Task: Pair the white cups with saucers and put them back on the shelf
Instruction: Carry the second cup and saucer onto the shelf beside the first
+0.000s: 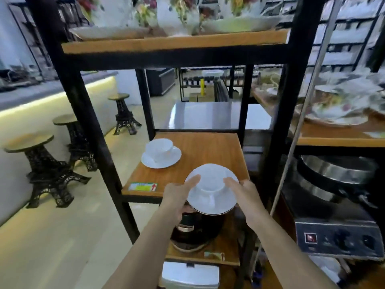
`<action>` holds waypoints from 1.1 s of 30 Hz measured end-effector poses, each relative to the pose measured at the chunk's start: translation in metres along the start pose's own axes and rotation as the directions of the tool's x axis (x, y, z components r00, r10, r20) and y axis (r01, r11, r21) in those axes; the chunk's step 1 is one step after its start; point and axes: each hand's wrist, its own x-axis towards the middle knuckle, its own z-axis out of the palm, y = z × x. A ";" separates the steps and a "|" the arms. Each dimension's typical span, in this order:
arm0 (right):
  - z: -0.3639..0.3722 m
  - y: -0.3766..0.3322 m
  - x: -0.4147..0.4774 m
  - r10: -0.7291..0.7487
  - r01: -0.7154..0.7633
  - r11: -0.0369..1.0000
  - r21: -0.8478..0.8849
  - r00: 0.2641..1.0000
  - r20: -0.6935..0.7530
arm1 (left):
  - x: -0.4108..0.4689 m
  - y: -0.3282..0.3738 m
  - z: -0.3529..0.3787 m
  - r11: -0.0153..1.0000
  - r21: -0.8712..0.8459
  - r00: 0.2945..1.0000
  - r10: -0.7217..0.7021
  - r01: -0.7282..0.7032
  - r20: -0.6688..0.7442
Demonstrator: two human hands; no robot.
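Observation:
A white cup [212, 185] stands on a white saucer [216, 205], and I hold the pair at the front edge of the wooden shelf [210, 151]. My left hand [179, 195] grips the saucer's left rim, my right hand [243, 192] its right rim. The saucer overhangs the shelf's front edge. Another white cup [159, 148] sits on its saucer [161, 158] at the shelf's left side, farther back.
Black posts [87, 122] frame the shelf. A dark pot [198, 228] sits on the lower shelf, right under the held saucer. Floral china [179, 15] fills the top shelf and the right rack [337, 109]. Stools [43, 165] stand on the floor at left.

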 end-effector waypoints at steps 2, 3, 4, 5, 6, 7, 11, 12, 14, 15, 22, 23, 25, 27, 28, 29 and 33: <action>0.011 -0.010 0.033 0.019 -0.019 1.000 0.005 1.000 -0.009 | 0.028 0.013 0.004 1.000 -0.025 1.000 0.008 -0.008 -0.002; 0.016 -0.013 0.047 0.036 -0.036 0.999 0.007 0.999 -0.018 | 0.041 0.018 0.007 0.999 -0.034 1.000 0.006 -0.006 -0.002; 0.020 -0.015 0.061 0.045 -0.045 0.999 0.000 0.999 -0.022 | 0.055 0.021 0.009 0.999 -0.040 1.000 0.003 -0.004 -0.006; 0.022 -0.017 0.073 0.043 -0.043 0.999 -0.013 0.999 -0.021 | 0.068 0.025 0.011 0.999 -0.040 1.000 0.005 -0.005 -0.016; 0.024 -0.020 0.084 0.033 -0.033 0.999 -0.020 0.999 -0.017 | 0.080 0.029 0.014 0.999 -0.031 1.000 0.009 -0.010 -0.028; 0.025 -0.022 0.095 0.030 -0.030 0.999 -0.020 0.999 -0.013 | 0.092 0.032 0.017 1.000 -0.015 0.999 0.015 -0.016 -0.036; 0.032 -0.026 0.126 0.097 -0.100 0.994 -0.038 0.993 -0.068 | 0.133 0.040 0.028 0.999 0.051 0.999 0.002 0.000 -0.041; 0.033 -0.028 0.133 0.103 -0.108 0.993 -0.044 0.991 -0.087 | 0.143 0.041 0.031 0.997 0.071 0.999 -0.004 0.006 -0.032; 0.035 -0.032 0.145 0.111 -0.119 0.990 -0.073 0.988 -0.108 | 0.158 0.046 0.036 0.994 0.113 1.000 -0.006 0.009 -0.023; 0.036 -0.033 0.151 0.113 -0.124 0.988 -0.093 0.987 -0.118 | 0.165 0.048 0.038 0.992 0.126 1.000 -0.007 0.010 -0.025; 0.043 -0.032 0.172 0.145 -0.161 0.982 -0.099 0.978 -0.152 | 0.191 0.052 0.045 0.975 0.222 0.999 -0.004 0.013 -0.040; 0.043 -0.031 0.174 0.148 -0.163 0.982 -0.094 0.977 -0.152 | 0.194 0.051 0.046 0.972 0.236 1.000 -0.003 0.008 -0.024; 0.042 -0.029 0.176 0.150 -0.166 0.982 -0.093 0.975 -0.163 | 0.197 0.051 0.048 0.963 0.270 1.000 0.017 -0.014 -0.009; 0.041 -0.028 0.177 0.150 -0.168 0.981 -0.097 0.974 -0.168 | 0.200 0.052 0.050 0.948 0.316 1.000 0.030 -0.027 -0.004; 0.041 -0.028 0.178 0.150 -0.167 0.981 -0.098 0.974 -0.168 | 0.202 0.053 0.050 0.936 0.352 1.000 0.022 -0.021 0.003; 0.041 -0.028 0.178 0.147 -0.164 0.981 -0.099 0.975 -0.166 | 0.203 0.055 0.050 0.919 0.393 1.000 0.009 -0.013 0.011; 0.039 -0.029 0.173 0.023 -0.076 0.971 -0.226 0.973 -0.228 | 0.203 0.060 0.049 0.854 0.519 0.999 0.043 -0.041 0.008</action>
